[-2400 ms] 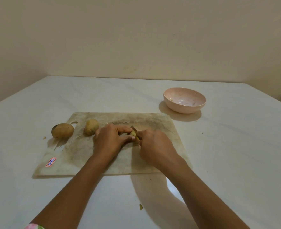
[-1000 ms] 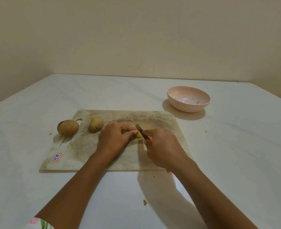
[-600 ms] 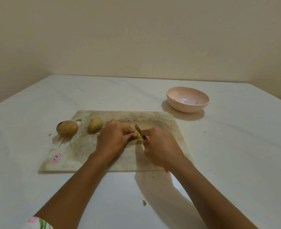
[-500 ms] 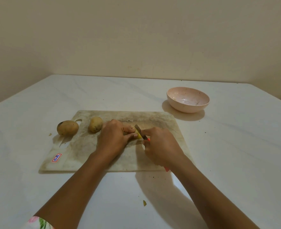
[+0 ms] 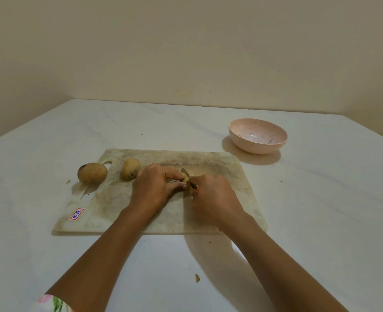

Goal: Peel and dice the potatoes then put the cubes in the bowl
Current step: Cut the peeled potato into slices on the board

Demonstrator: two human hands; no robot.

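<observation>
My left hand (image 5: 153,188) grips a small potato (image 5: 186,179) over the middle of the worn cutting board (image 5: 219,167); only its yellowish tip shows between my fingers. My right hand (image 5: 213,199) grips a knife (image 5: 187,175) with an orange-red handle, and the blade lies against the potato. A second unpeeled potato (image 5: 130,168) lies on the board's left part. A third, larger potato (image 5: 92,172) rests at the board's left edge by the handle hole. The pink bowl (image 5: 258,138) stands on the table beyond the board's far right corner, holding no cubes.
The white table (image 5: 321,210) ends at a beige wall behind. A scrap of peel (image 5: 197,278) lies on the table near me, and a small crumb (image 5: 68,181) sits left of the large potato. The board carries a red-edged label (image 5: 76,214) at its near left.
The knife blade has shifted slightly along the potato's tip between my hands. Both hands stay at the same place over the board. The other potatoes and the bowl have not moved.
</observation>
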